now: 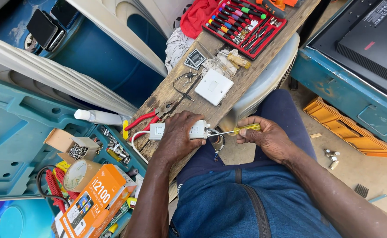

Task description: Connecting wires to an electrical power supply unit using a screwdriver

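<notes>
White adapter box (pixel 182 130) pinned on the plank (pixel 246 77).
Our left hand (pixel 178 136) clamped it; our right hand (pixel 266 136) gripped the screwdriver (pixel 235 131), shaft pointing leftward into its end.

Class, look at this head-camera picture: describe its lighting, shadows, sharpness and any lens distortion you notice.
Head view: soft, even daylight, with no glare and only faint shadows under the left hand and right hand; the white box, yellow-handled screwdriver and wooden plank are sharp, with no motion blur; the wide lens makes the forearms splay outward toward the bottom edge.
</notes>
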